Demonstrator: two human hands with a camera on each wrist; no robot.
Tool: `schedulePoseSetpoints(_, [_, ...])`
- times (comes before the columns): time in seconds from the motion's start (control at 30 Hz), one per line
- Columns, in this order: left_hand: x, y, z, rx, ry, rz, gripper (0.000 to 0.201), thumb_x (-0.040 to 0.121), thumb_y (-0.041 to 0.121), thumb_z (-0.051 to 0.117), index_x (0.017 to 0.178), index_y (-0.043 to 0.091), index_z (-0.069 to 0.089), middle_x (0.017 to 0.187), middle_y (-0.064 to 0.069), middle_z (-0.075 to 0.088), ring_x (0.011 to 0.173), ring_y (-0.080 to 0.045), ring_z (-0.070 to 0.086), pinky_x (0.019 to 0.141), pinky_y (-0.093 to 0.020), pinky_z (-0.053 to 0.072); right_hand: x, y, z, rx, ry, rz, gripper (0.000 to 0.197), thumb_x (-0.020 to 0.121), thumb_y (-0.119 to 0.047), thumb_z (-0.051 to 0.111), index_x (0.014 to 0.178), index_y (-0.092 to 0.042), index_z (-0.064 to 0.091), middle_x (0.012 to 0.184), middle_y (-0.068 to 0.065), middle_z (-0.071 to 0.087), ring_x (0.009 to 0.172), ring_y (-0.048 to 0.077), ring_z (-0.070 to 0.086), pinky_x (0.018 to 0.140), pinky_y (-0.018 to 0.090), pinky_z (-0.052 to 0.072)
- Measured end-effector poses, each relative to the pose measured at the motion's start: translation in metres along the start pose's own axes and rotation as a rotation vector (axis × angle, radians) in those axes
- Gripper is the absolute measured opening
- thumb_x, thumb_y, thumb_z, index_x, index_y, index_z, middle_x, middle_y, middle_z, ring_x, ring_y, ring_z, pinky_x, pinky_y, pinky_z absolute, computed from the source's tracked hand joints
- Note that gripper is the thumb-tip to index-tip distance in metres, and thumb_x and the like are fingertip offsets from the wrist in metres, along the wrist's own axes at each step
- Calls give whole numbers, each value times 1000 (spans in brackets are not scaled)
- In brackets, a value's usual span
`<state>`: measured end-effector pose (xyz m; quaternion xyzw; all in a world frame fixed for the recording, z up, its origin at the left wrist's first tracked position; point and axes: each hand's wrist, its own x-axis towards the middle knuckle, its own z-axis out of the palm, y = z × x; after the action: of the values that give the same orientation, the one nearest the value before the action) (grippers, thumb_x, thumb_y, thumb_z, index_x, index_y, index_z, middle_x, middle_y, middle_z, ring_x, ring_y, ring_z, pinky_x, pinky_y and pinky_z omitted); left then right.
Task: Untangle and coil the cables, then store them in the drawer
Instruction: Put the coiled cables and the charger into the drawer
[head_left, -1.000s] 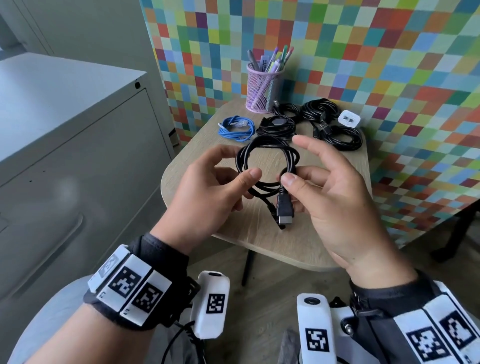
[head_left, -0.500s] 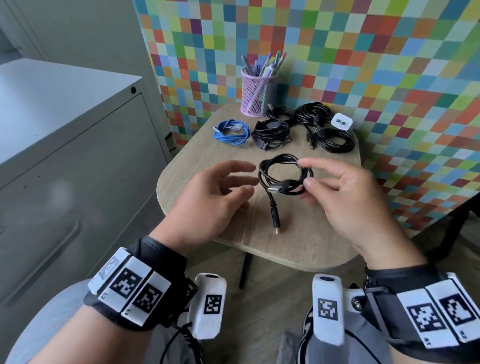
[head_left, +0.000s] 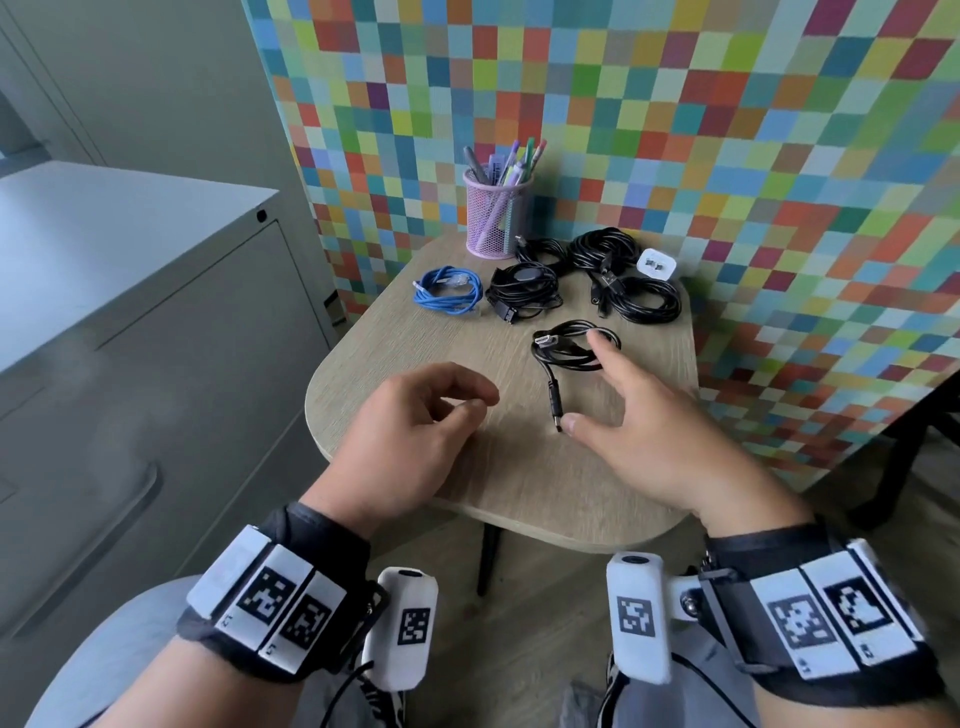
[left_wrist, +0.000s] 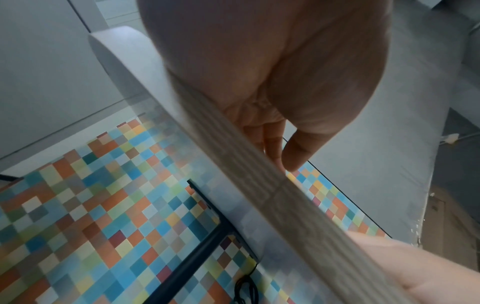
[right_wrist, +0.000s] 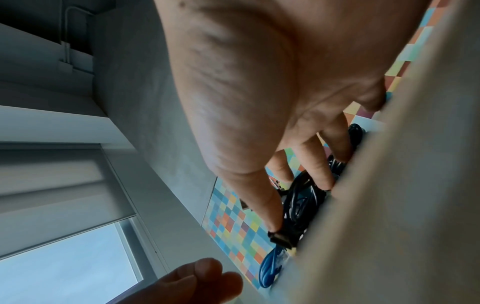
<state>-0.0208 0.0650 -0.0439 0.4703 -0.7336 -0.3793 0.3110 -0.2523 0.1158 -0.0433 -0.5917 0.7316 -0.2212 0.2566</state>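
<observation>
Nearest to us, both wrists carry black bands with white blocks printed with square black-and-white marker codes; we can read no words or brand names on them.

Our left hand (head_left: 415, 441) hovers over the near-left part of the wooden worktop (head_left: 519, 488), its fingers loosely curled and holding nothing. Our right hand (head_left: 654, 441) is spread wide above the worktop, fingers straight; the thumb tip lies just beside the free plug of the coiled black cable (head_left: 571, 351), and a fingertip reaches over the coil's far rim. Whether that fingertip touches the cable we cannot tell.

This cable lies flat on the worktop, coiled into a small loop just beyond the right hand. Its loose tail runs from the loop toward us, its long axis near to far, the plug pointing at the near edge. A second connector rests on the loop's left side.

Farther back lie a blue cable (head_left: 447, 288) at the left, a black bundle (head_left: 524, 291) beside it, and larger black coils (head_left: 634, 280) at the right, with a white charger (head_left: 657, 265) touching them. A purple mesh pen cup (head_left: 496, 218) stands at the back against the multicoloured checkered wall (head_left: 675, 130). A grey cabinet (head_left: 130, 322) stands to the left.
</observation>
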Motion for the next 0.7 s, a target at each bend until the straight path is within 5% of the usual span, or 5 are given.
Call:
schedulePoseSetpoints(0.13, [-5, 7, -5, 46, -11, -7, 16, 97, 21, 64, 94, 32, 75, 80, 18, 72, 71, -9, 65, 62, -17, 48, -2, 1, -8, 31, 142, -53, 64, 96, -49, 67, 154, -49, 42, 128, -14, 67, 124, 16, 60, 102, 39, 48])
schedulePoseSetpoints(0.27, [-21, 2, -24, 59, -32, -48, 14, 98, 22, 65, 96, 32, 75, 87, 15, 75, 78, -4, 69, 73, -24, 53, -10, -2, -13, 62, 181, -91, 43, 97, -40, 69, 139, -39, 63, 75, -8, 68, 81, 10, 65, 77, 33, 53])
schedulePoseSetpoints(0.37, [-45, -3, -47, 91, -27, -62, 13, 98, 19, 66, 101, 28, 75, 86, 18, 75, 81, 0, 71, 81, -26, 57, -20, -14, -11, 53, 140, -150, 30, 95, -41, 70, 125, -41, 70, 75, -9, 69, 78, 7, 64, 68, 28, 48])
schedulePoseSetpoints(0.47, [-71, -10, -82, 208, -24, -111, 12, 98, 24, 66, 102, 30, 75, 74, 28, 68, 71, 9, 63, 70, -14, 50, -31, -27, 0, 70, 76, -239, 19, 91, -41, 73, 110, -44, 73, 73, -12, 67, 72, 3, 62, 65, 25, 44])
schedulePoseSetpoints(0.7, [-118, -85, -175, 489, -110, -380, 20, 98, 39, 65, 117, 31, 71, 116, 11, 73, 108, -9, 68, 100, -34, 52, -42, -37, 34, 80, -133, -438, 26, 82, -50, 72, 107, -57, 72, 102, -22, 70, 98, -2, 65, 87, 24, 48])
